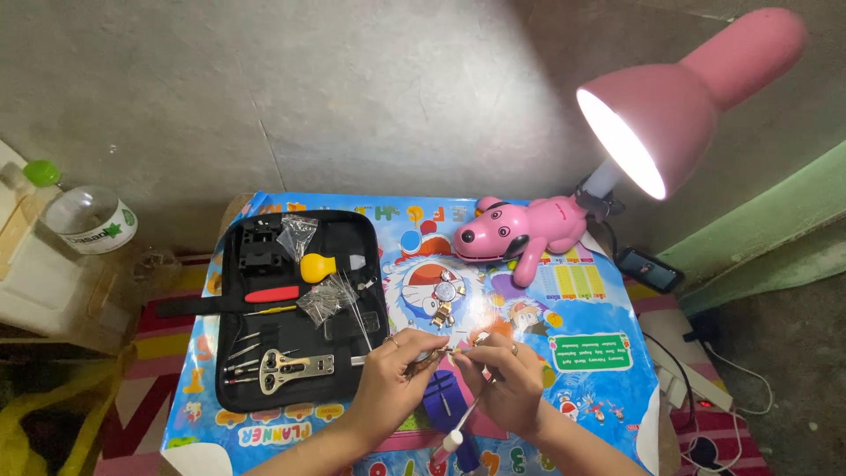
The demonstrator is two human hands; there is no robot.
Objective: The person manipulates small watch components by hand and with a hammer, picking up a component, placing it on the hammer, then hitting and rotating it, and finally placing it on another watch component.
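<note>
A black zip-open tool case point(361, 242) fills the centre-left of the frame, holding a yellow rubber ball point(318, 267), a red-handled tool point(272, 293) and a metal case wrench point(295, 369). A pink dog-shaped desk lamp point(529, 231) shines from the upper right, and a silver wristwatch point(445, 296) lies on the colourful cartoon table cover point(590, 353) just above the hands. At lower centre, the left hand point(397, 375) pinches a small metal watch band piece point(432, 355) shut between its fingertips. The right hand point(502, 379) is closed on a thin white-tipped pin tool point(465, 421), its point meeting that piece.
</note>
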